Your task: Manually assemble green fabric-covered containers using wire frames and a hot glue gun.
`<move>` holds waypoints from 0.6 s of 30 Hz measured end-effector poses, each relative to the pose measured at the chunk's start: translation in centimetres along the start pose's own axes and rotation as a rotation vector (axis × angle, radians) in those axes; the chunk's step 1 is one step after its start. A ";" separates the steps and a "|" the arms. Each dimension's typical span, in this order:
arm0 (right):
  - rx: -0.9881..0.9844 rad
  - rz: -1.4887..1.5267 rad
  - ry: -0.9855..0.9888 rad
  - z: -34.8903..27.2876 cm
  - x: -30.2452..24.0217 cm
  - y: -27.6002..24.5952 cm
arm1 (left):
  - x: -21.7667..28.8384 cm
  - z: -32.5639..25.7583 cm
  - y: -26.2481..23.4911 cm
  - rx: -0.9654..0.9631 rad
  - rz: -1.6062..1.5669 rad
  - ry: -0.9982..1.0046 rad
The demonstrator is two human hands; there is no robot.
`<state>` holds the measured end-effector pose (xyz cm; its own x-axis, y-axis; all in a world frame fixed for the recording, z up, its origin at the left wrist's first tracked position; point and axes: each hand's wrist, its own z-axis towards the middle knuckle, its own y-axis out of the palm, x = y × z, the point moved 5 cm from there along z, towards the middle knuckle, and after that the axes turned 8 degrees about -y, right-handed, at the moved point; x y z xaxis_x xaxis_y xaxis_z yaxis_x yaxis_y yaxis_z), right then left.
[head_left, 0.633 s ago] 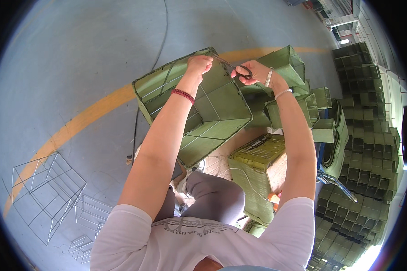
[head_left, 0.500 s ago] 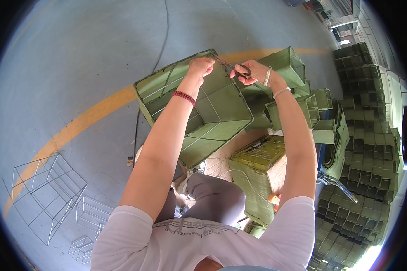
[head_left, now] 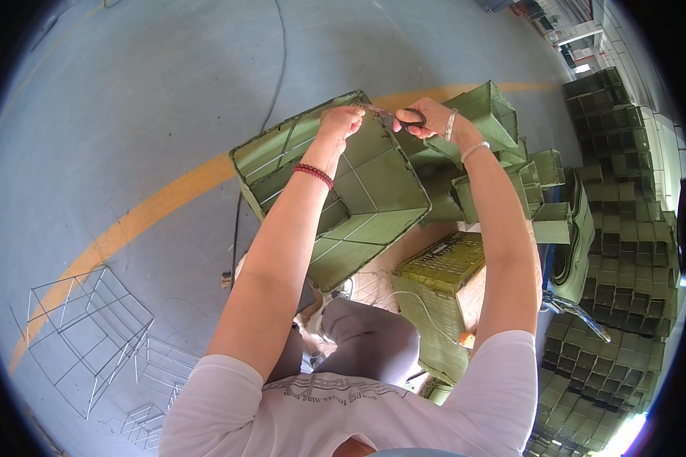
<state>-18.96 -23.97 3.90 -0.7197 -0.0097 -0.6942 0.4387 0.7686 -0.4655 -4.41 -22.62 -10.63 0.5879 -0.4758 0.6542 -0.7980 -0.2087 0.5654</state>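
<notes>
A green fabric box (head_left: 373, 179) with a thin wire frame tilts in front of me, its open side facing up toward me. At its far top corner my left hand (head_left: 341, 123) is closed in a pinch; what its fingers hold is too small to make out. To the right of it, my right hand (head_left: 434, 120) is closed around a pair of scissors (head_left: 410, 119) with dark handles. The blades point left, to the box's corner and close beside my left fingers. Whether the blades touch the edge cannot be made out.
Several green boxes (head_left: 484, 114) lie right of the work, above a yellow-green plastic crate (head_left: 440, 259). Bare wire frames (head_left: 88, 335) stand on the floor at left. A dark cable (head_left: 283, 57) crosses the floor. Stacked green boxes (head_left: 625, 266) line the right side.
My right fingers have drawn closer together around the scissor handles. My left hand stays at the box's corner. The whole view has shifted slightly.
</notes>
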 end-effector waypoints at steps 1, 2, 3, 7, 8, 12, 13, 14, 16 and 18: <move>-0.023 0.019 0.003 0.0 0.0 0.1 | -0.1 0.0 -0.1 0.018 -0.007 -0.025; -0.021 0.022 0.003 -0.1 0.0 0.1 | -0.4 0.0 -0.2 0.035 -0.014 -0.053; -0.054 0.014 0.036 0.0 0.1 0.2 | -0.5 0.0 -0.3 0.034 -0.010 -0.054; -0.103 -0.032 0.051 -1.0 0.2 0.4 | -0.3 -0.7 -1.2 0.096 -0.094 -0.024; -0.100 -0.029 0.051 -1.3 0.4 0.3 | -0.1 -0.9 -1.1 0.072 -0.145 0.015; -0.113 0.059 0.022 -2.2 1.2 0.4 | -0.4 -0.9 -0.7 0.008 -0.326 0.002; -0.112 0.073 0.012 -2.4 1.3 0.4 | -0.5 -0.9 -0.7 0.038 -0.394 0.025; -0.111 0.074 0.012 -2.6 1.5 0.4 | -0.6 -0.8 -0.8 0.069 -0.462 0.048; -0.112 0.129 -0.023 -2.8 1.7 0.4 | -1.0 -0.5 -0.8 0.080 -0.442 0.026; -0.108 0.148 -0.025 -3.0 1.5 0.4 | -1.3 -0.4 -1.0 0.093 -0.424 0.005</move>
<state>-21.47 -21.78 4.26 -0.6370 0.0940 -0.7651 0.4780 0.8268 -0.2964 -4.32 -21.46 -11.83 0.8666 -0.3274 0.3766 -0.4944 -0.4608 0.7371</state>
